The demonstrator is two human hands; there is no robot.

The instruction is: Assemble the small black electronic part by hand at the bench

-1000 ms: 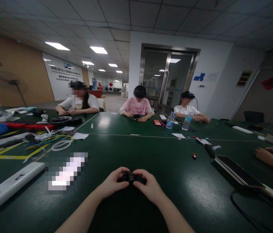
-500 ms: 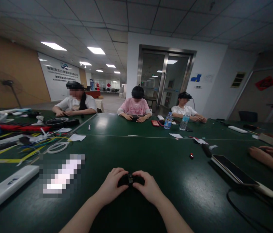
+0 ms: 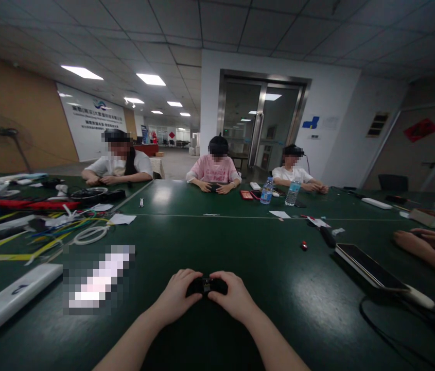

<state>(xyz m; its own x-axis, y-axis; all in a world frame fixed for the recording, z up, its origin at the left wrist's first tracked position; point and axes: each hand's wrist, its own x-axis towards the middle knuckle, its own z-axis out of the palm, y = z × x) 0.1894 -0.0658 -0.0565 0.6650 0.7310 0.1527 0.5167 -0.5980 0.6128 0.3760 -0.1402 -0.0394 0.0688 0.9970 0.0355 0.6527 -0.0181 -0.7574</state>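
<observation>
My left hand (image 3: 178, 296) and my right hand (image 3: 231, 294) meet low in the middle of the view, just above the dark green table (image 3: 217, 242). Both are curled with fingertips pinched round a small black part (image 3: 206, 285) held between them. The part shows a little metal detail at its centre; most of it is hidden by my fingers. Both forearms reach in from the bottom edge.
A long white bar (image 3: 9, 301) lies at the left; a phone (image 3: 367, 265) and a black cable (image 3: 390, 330) lie at the right. Another person's hands (image 3: 425, 245) rest at the right edge. Three people sit across the table, with two water bottles (image 3: 266, 190). Coloured wires (image 3: 70, 226) clutter the left side.
My hands with the black part have sunk slightly lower in the view as the camera tilted a little; the grip looks unchanged.
</observation>
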